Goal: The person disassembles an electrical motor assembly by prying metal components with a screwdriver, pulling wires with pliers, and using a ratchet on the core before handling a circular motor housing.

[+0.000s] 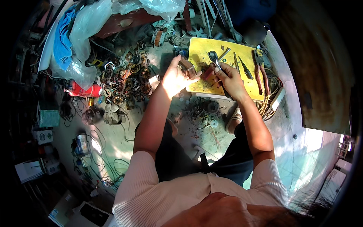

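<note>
My left hand (174, 77) grips a small brown motor part (188, 68) with copper windings, held over the edge of a yellow board (200, 49). My right hand (231, 78) is closed on a reddish-brown piece (209, 72) right beside it, and a dark handle sticks out below the fist. The two hands are close together, almost touching. On the yellow board lie a ratchet wrench (214, 58), a screwdriver (245, 68), another thin tool and red-handled pliers (259, 72).
A heap of copper-wound motor stators (128, 77) lies on the floor to the left. A red canister (84, 90), plastic bags (85, 26), a blue cloth (62, 38), loose wires (109, 159) and small boxes (47, 113) surround it. A coil of cable (270, 94) sits at the board's right.
</note>
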Demonstrator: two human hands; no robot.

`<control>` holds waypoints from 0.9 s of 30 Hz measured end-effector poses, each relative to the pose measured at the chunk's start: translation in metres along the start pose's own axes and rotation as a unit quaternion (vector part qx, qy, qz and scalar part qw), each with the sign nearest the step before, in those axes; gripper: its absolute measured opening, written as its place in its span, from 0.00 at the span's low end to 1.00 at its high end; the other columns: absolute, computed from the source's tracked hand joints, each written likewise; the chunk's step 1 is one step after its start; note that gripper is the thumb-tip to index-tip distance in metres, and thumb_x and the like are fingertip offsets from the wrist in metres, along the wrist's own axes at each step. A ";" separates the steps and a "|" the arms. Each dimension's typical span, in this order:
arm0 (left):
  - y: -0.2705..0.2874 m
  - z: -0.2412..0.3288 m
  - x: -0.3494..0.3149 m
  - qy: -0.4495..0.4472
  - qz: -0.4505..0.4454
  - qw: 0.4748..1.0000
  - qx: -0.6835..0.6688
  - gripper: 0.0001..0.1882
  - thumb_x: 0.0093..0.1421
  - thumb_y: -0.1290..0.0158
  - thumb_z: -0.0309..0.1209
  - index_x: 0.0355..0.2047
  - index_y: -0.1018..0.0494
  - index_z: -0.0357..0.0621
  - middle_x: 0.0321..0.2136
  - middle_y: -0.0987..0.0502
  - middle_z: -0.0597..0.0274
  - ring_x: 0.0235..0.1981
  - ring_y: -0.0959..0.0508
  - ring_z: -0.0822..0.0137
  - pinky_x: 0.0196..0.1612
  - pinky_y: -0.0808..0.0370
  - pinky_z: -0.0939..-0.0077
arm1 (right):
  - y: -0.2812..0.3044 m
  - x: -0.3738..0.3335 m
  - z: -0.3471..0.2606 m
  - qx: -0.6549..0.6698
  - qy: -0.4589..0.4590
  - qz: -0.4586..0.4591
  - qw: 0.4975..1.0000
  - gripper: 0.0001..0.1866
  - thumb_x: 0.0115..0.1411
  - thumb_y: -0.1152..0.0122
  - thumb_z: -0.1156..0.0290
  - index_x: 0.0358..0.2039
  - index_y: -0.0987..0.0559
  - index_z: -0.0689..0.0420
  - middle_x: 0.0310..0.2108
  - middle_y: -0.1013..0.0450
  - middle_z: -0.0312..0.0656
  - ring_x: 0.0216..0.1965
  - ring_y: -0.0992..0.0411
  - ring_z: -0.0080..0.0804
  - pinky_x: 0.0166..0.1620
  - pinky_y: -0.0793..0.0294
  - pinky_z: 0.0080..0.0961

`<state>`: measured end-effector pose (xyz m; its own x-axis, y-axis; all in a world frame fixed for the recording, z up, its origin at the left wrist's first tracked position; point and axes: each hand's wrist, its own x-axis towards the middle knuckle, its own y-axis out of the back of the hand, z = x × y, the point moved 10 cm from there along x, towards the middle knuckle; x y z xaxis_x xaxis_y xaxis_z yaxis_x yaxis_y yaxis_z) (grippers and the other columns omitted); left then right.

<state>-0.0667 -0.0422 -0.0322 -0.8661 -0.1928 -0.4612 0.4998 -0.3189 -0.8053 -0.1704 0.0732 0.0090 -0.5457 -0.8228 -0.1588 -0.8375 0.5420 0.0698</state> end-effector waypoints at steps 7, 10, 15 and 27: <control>0.007 -0.004 0.010 0.000 -0.014 0.999 -0.031 0.31 0.70 0.67 0.50 0.54 0.41 0.29 0.54 0.33 0.43 0.57 0.33 0.43 0.62 0.35 0.48 | -0.021 -0.004 0.012 0.119 -0.064 -0.047 0.990 0.11 0.69 0.53 0.68 0.42 0.26 0.63 0.31 0.29 0.34 0.28 0.31 0.17 0.31 0.28 0.15; 0.001 -0.005 0.009 0.004 -0.032 0.996 -0.088 0.36 0.70 0.68 0.51 0.58 0.47 0.23 0.58 0.38 0.36 0.59 0.34 0.43 0.63 0.34 0.52 | -0.025 -0.004 0.016 0.114 -0.073 -0.055 0.989 0.11 0.69 0.52 0.68 0.42 0.26 0.63 0.33 0.30 0.34 0.30 0.31 0.17 0.31 0.28 0.15; -0.008 -0.004 0.005 0.010 -0.060 0.981 -0.183 0.38 0.70 0.69 0.52 0.58 0.49 0.20 0.58 0.40 0.35 0.59 0.36 0.43 0.64 0.34 0.55 | -0.027 -0.005 0.014 0.101 -0.070 -0.056 0.991 0.11 0.69 0.52 0.68 0.42 0.26 0.63 0.33 0.30 0.34 0.30 0.30 0.17 0.31 0.27 0.15; -0.002 0.002 0.004 -0.027 -0.021 0.970 -0.242 0.27 0.70 0.62 0.47 0.47 0.36 0.30 0.48 0.29 0.44 0.54 0.30 0.43 0.60 0.30 0.50 | -0.030 -0.012 0.008 0.081 -0.086 -0.055 0.991 0.11 0.69 0.52 0.67 0.41 0.25 0.61 0.30 0.29 0.32 0.29 0.30 0.16 0.31 0.28 0.13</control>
<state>-0.0712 -0.0441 -0.0320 -0.8777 -0.2410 -0.4142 0.3899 0.1431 -0.9097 -0.1391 0.0681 0.0012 -0.4266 -0.8443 -0.3242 -0.8686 0.4824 -0.1133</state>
